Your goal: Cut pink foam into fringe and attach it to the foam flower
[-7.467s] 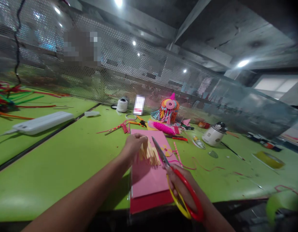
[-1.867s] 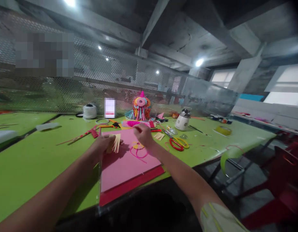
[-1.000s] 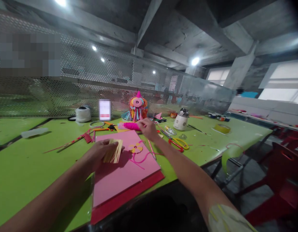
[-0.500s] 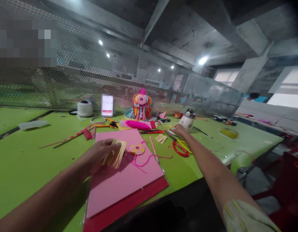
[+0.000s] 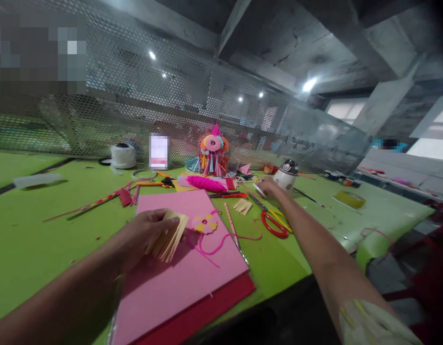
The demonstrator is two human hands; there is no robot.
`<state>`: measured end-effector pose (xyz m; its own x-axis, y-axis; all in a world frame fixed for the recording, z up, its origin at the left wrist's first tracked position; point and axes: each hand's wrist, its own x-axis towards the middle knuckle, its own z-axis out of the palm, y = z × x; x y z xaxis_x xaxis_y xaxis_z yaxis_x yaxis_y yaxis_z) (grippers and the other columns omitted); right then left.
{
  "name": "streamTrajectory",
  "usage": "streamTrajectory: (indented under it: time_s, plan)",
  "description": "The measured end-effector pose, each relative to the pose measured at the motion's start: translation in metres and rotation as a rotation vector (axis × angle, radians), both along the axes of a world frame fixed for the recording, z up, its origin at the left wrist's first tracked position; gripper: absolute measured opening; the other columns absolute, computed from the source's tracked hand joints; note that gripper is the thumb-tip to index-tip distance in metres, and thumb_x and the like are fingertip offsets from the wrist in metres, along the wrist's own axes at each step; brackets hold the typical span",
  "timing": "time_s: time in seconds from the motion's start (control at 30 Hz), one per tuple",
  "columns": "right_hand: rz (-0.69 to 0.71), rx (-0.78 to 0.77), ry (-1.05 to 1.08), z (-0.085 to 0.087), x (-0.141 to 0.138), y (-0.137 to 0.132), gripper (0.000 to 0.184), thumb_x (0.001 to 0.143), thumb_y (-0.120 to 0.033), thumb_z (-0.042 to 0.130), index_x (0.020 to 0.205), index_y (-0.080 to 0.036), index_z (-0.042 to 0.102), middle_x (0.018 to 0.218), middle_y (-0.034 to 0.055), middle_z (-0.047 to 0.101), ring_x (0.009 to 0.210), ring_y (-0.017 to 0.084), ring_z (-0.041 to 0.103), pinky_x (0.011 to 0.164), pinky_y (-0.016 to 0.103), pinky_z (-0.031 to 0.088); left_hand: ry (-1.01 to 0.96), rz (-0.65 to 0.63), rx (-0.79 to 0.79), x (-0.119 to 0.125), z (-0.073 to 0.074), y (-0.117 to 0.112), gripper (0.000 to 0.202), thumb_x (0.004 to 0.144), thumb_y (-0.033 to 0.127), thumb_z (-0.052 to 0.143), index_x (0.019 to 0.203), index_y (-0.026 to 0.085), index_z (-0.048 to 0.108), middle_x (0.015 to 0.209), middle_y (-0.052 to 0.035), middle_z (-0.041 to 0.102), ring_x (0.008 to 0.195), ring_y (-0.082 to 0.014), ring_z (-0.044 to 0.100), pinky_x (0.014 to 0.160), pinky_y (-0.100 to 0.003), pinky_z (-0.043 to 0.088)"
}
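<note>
My left hand (image 5: pixel 154 230) pinches a fringed strip of cream paper (image 5: pixel 171 235), cut ends hanging down, above a pink sheet (image 5: pixel 178 287). Beside it on the sheet lies a pink-and-yellow paper flower (image 5: pixel 204 223) with a magenta yarn tail (image 5: pixel 221 243). My right hand (image 5: pixel 267 186) reaches far over the table with curled fingers on a small white thing (image 5: pixel 258 189), whose kind I cannot make out. Close to that hand stand a white cup with a dark lid (image 5: pixel 285 178) and red-and-yellow-handled scissors (image 5: pixel 275 225). Another cream fringed piece (image 5: pixel 242 206) lies nearby.
A colourful tasselled paper ornament (image 5: pixel 213 151) stands at the back, behind a magenta yarn bundle (image 5: pixel 206 184). A white spool (image 5: pixel 123 156) and an upright phone (image 5: pixel 159 151) are to its left. A yellow tape roll (image 5: pixel 348 200) lies right. A perforated metal screen (image 5: pixel 185 105) borders the table.
The view has shifted slightly. My right hand stays at the small white thing, which shows a little more from under the fingers. My left hand still holds the fringed strip over the pink sheet.
</note>
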<state>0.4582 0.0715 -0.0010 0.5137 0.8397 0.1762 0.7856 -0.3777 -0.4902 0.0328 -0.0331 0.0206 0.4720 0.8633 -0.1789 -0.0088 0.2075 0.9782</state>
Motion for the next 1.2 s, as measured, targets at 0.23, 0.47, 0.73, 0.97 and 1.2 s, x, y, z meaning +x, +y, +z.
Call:
streamTrajectory:
  time_s: [0.23, 0.47, 0.73, 0.97, 1.2]
  plan:
    - [-0.026, 0.066, 0.004, 0.006, 0.001, -0.026, 0.031, 0.088, -0.029, 0.051, 0.115, -0.015, 0.051, 0.113, 0.008, 0.055, 0.094, 0.019, 0.058, 0.078, 0.039, 0.05, 0.004, -0.045, 0.052, -0.003, -0.005, 0.005, 0.021, 0.066, 0.034, 0.067, 0.069, 0.015, 0.059, 0.06, -0.0049, 0.064, 0.044, -0.0145, 0.054, 0.041, -0.025, 0.043]
    - [-0.001, 0.027, -0.191, 0.02, -0.002, -0.008, 0.03, 0.087, -0.029, 0.052, 0.114, -0.015, 0.052, 0.114, 0.0084, 0.055, 0.097, 0.02, 0.057, 0.08, 0.04, 0.049, 0.01, -0.092, 0.055, -0.003, -0.004, -0.001, 0.022, 0.069, 0.036, 0.064, 0.069, 0.015, 0.059, 0.059, -0.0043, 0.062, 0.046, -0.0154, 0.055, 0.043, -0.026, 0.044]
    - [0.082, -0.07, -0.231, 0.011, 0.004, -0.021, 0.029, 0.088, -0.029, 0.051, 0.114, -0.016, 0.052, 0.115, 0.008, 0.055, 0.096, 0.019, 0.057, 0.08, 0.039, 0.049, 0.028, -0.097, -0.008, -0.002, 0.0, -0.005, 0.024, 0.065, 0.038, 0.068, 0.068, 0.015, 0.06, 0.055, -0.0033, 0.06, 0.045, -0.0168, 0.055, 0.042, -0.027, 0.043]
    - [0.286, -0.182, -0.137, 0.003, 0.005, -0.076, 0.028, 0.087, -0.029, 0.052, 0.111, -0.015, 0.055, 0.113, 0.0066, 0.056, 0.094, 0.02, 0.058, 0.077, 0.037, 0.05, 0.004, -0.093, 0.015, 0.0, -0.002, -0.002, 0.021, 0.062, 0.034, 0.069, 0.065, 0.016, 0.058, 0.052, -0.002, 0.057, 0.042, -0.0155, 0.053, 0.04, -0.026, 0.043]
    - [0.371, 0.062, 0.002, 0.019, -0.025, -0.102, 0.021, 0.082, -0.027, 0.057, 0.093, -0.011, 0.063, 0.095, 0.0062, 0.065, 0.086, 0.019, 0.061, 0.076, 0.034, 0.048, -0.009, -0.08, 0.073, -0.007, -0.003, 0.007, 0.022, 0.064, 0.033, 0.069, 0.067, 0.015, 0.058, 0.056, -0.0019, 0.06, 0.045, -0.0144, 0.055, 0.043, -0.024, 0.043]
